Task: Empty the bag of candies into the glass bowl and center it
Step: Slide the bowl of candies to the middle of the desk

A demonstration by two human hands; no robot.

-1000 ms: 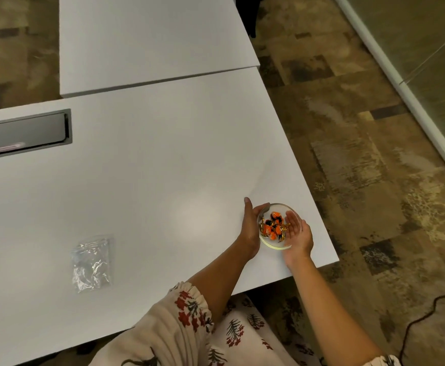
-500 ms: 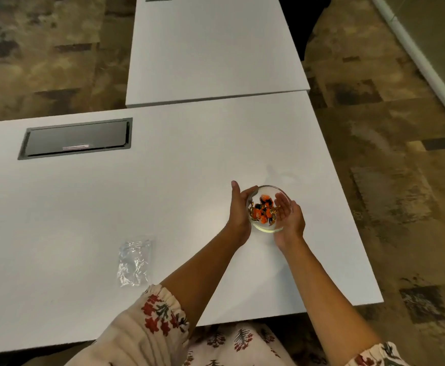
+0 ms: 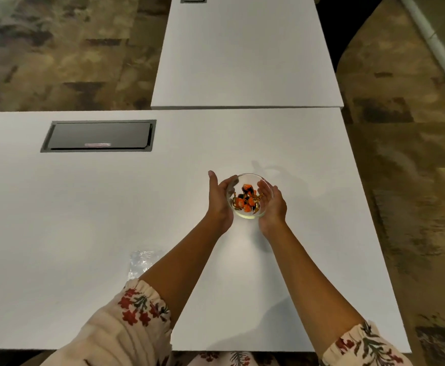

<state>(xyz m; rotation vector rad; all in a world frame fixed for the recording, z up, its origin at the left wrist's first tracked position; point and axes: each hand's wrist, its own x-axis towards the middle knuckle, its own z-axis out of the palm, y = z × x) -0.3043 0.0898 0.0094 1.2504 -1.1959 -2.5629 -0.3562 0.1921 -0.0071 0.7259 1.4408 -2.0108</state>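
A small glass bowl (image 3: 250, 178) holds several orange and black wrapped candies (image 3: 245, 198). It sits between both my hands on the white table (image 3: 83, 207). My left hand (image 3: 219, 200) cups its left side and my right hand (image 3: 272, 204) cups its right side, fingers curved around the rim. The clear plastic bag (image 3: 140, 261) lies flat and looks empty near the front, partly hidden behind my left forearm.
A dark recessed panel (image 3: 98, 135) is set into the table at the far left. A second white table (image 3: 245, 51) butts against the far edge. The table's right edge (image 3: 369, 207) drops to patterned carpet.
The bowl, held in both hands, has shifted from near the table's front right corner inward and away from the edges. The camera view swung along with it.
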